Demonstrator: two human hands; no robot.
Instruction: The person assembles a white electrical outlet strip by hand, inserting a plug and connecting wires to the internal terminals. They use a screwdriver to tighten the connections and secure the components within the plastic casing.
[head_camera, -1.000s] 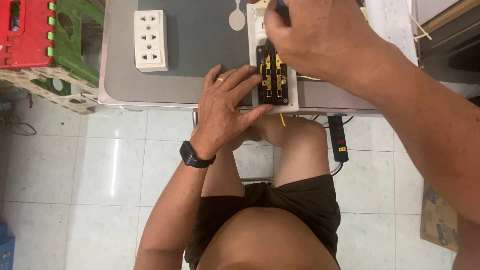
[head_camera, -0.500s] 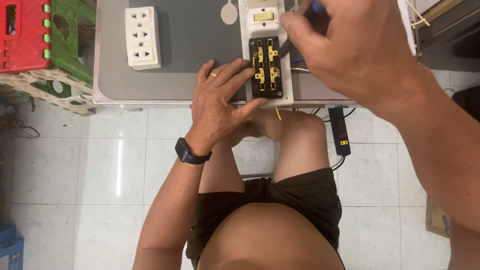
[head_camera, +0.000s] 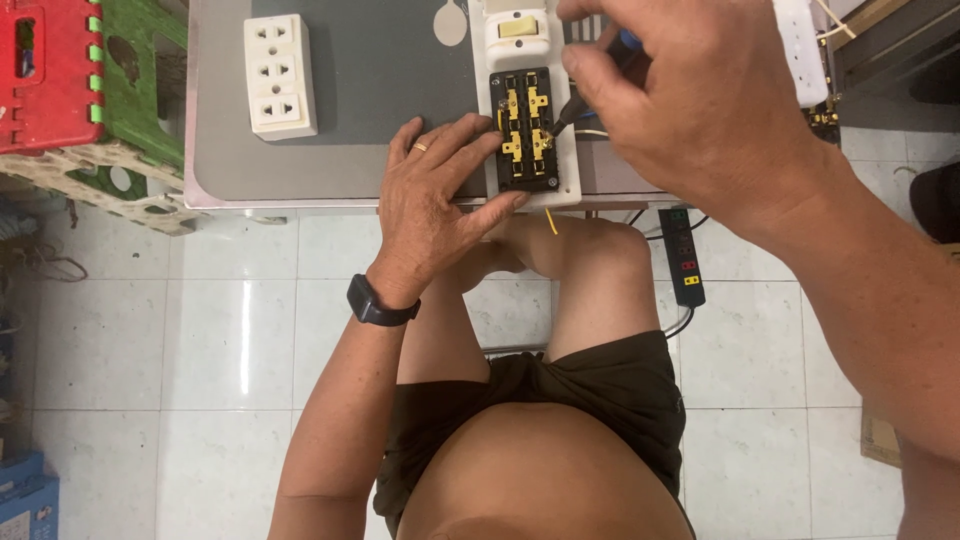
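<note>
**Opened socket strip held down and probed at the table's near edge**

The opened socket strip (head_camera: 527, 125) lies at the near edge of the grey table (head_camera: 380, 80), its white housing running away from the person. Its cover is off over the black inner section, where brass contacts show in two rows. A white switch with a yellow rocker (head_camera: 518, 32) sits at the far end of the same housing. A thin yellow wire (head_camera: 550, 221) hangs from the near end, over the table edge.

The left hand (head_camera: 430, 205) lies flat on the table against the strip's left side, fingers spread and extended, fingertips touching the housing and pinning it; it grips nothing. A ring is on one finger and a black watch (head_camera: 378, 305) on the wrist.

The right hand (head_camera: 690, 100) is closed around a screwdriver (head_camera: 590, 85) with a blue handle, its dark tip resting on the brass contacts on the right of the black section.

Well apart, to the left on the table, lies a closed white three-outlet socket block (head_camera: 280, 75). Red and green plastic stools (head_camera: 70, 75) stand left of the table. A black power strip (head_camera: 683, 255) lies on the tiled floor beside the person's knee.
</note>
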